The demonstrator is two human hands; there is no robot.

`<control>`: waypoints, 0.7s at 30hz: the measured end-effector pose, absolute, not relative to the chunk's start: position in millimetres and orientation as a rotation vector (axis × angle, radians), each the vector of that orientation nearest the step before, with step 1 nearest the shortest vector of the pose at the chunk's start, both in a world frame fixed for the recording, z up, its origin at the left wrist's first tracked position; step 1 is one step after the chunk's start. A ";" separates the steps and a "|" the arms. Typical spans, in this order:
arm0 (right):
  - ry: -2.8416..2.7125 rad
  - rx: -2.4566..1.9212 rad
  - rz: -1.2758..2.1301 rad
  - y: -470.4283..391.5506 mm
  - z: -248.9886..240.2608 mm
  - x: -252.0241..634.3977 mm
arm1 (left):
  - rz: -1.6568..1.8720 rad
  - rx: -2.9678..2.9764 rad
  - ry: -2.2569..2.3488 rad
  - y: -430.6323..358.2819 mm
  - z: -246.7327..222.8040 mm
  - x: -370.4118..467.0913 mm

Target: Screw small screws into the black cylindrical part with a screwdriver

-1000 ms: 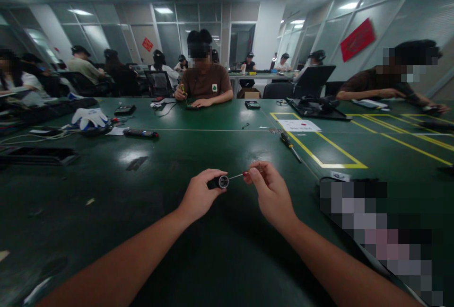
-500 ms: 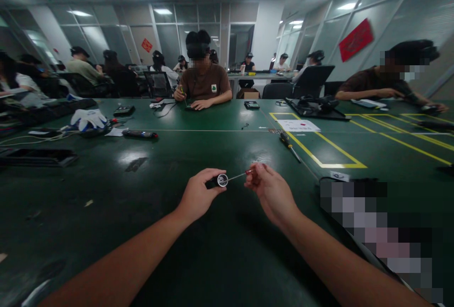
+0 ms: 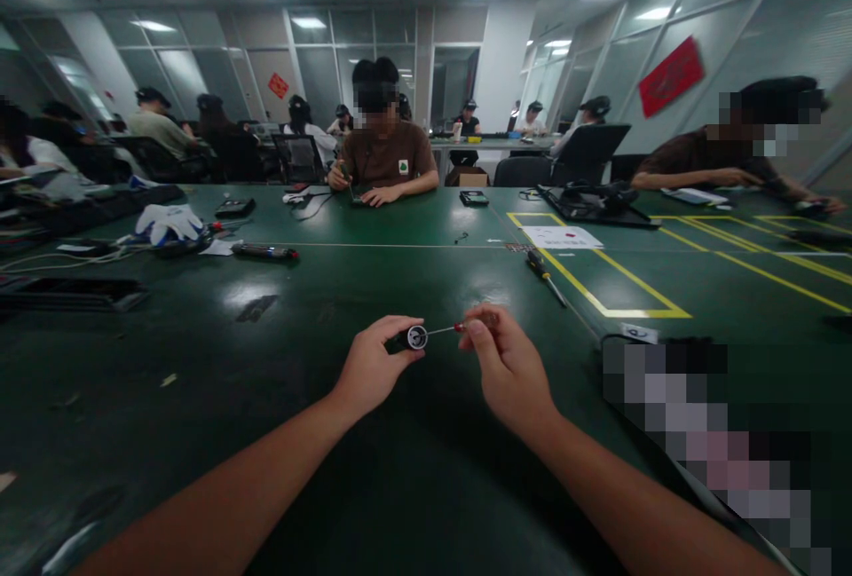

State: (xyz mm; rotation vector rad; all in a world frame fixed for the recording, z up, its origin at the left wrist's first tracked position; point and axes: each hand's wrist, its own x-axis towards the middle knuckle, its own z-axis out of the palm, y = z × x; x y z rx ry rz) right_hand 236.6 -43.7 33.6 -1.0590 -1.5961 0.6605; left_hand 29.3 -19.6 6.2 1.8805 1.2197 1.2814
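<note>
My left hand [image 3: 370, 365] is closed around a dark cylindrical part [image 3: 417, 338] with a pale round rim, its open end turned toward the right. Between my right hand's [image 3: 512, 363] thumb and fingers is the handle of a thin screwdriver [image 3: 445, 330], red at the collar. Its slim metal shaft points left, with the tip inside the cylinder's round opening. Whether the tip sits on a screw is too small to tell. Both hands are held above the green table [image 3: 399, 469].
A yellow-black screwdriver [image 3: 546, 277] lies beyond my right hand, near a printed sheet [image 3: 561, 237] and yellow tape. Further left are a dark pen-like tool [image 3: 266, 253] and white gloves [image 3: 169, 225]. Across the table a person [image 3: 386, 154] works, holding a tool.
My right hand has rolled around the screwdriver handle, its thumb now lower and the fingers shifted. The left hand and the cylinder are nearly still.
</note>
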 end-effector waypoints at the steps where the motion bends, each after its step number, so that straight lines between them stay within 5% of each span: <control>1: -1.636 -1.067 0.661 -44.8 34.7 237.1 | 1.288 1.879 1.221 -19.0 5.6 29.1; 21: -1.573 -1.054 0.682 -44.2 31.7 234.3 | 1.278 1.877 1.227 -18.4 5.5 29.2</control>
